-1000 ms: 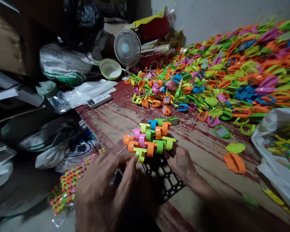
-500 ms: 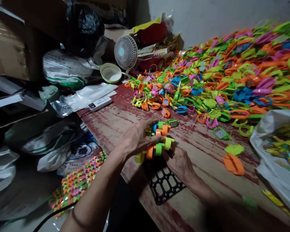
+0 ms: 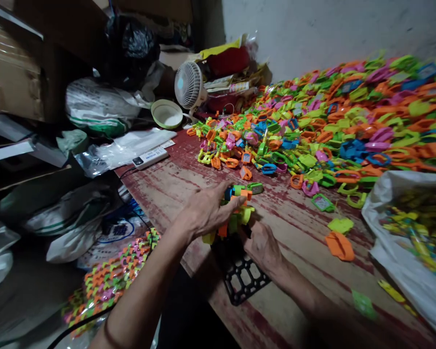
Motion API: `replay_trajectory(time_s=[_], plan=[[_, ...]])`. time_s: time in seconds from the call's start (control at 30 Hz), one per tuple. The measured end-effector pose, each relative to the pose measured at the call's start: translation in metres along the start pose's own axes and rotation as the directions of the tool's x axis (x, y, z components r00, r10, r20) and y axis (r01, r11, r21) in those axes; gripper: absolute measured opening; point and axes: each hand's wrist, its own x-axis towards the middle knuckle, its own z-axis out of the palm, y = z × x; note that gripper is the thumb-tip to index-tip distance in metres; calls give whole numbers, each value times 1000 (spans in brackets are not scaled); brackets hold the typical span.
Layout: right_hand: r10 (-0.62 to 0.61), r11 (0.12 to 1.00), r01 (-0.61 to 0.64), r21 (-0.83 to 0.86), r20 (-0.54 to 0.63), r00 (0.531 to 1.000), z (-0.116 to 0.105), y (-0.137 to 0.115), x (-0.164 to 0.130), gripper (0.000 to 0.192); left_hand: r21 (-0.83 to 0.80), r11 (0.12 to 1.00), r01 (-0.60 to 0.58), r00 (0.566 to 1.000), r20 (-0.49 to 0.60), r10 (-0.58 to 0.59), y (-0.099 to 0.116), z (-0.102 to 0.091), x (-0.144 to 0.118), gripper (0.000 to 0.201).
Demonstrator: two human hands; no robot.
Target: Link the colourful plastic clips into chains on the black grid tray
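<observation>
My left hand [image 3: 205, 211] is closed around a cluster of orange, yellow, green and blue plastic toy watches [image 3: 235, 223], its thumb lying over an orange one. The cluster stands at the far end of a black plastic grid tray [image 3: 245, 281] on the table. My right hand [image 3: 265, 249] is curled at the near right side of the cluster, against the tray's edge. Its fingertips are hidden, so what they pinch cannot be made out. Just beyond the cluster lies a green toy watch [image 3: 255, 187].
A large heap of coloured toy watches [image 3: 312, 131] covers the table's back and right. A white sack [image 3: 381, 242] with yellow pieces stands at the right. Loose orange [image 3: 339, 245] and yellow pieces lie before it. A fan [image 3: 189, 85], a bowl [image 3: 166, 115] and a power strip [image 3: 150, 158] sit at the back left.
My left thumb has moved up across the cluster, and the yellow and green pieces have shifted under it. Both hands stay at the tray. The fan's head has turned to the right.
</observation>
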Motion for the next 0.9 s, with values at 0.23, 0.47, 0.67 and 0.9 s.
replay_trajectory(time_s=[0.23, 0.47, 0.67, 0.9], plan=[[-30, 998, 31, 59, -10, 999, 1, 0, -2, 25, 201, 966, -161, 985, -31, 171, 4, 17, 7, 73], [-140, 956, 99, 275, 130, 982, -26, 5, 6, 26, 141, 979, -151, 988, -4, 153, 2, 21, 5, 60], [19, 998, -20, -59, -16, 1000, -79, 20, 65, 32, 134, 983, -127, 992, 22, 125, 7, 18, 4, 56], [92, 916, -149, -372, -167, 982, -66, 50, 135, 33, 175, 979, -104, 994, 7, 105, 8, 21, 4, 61]])
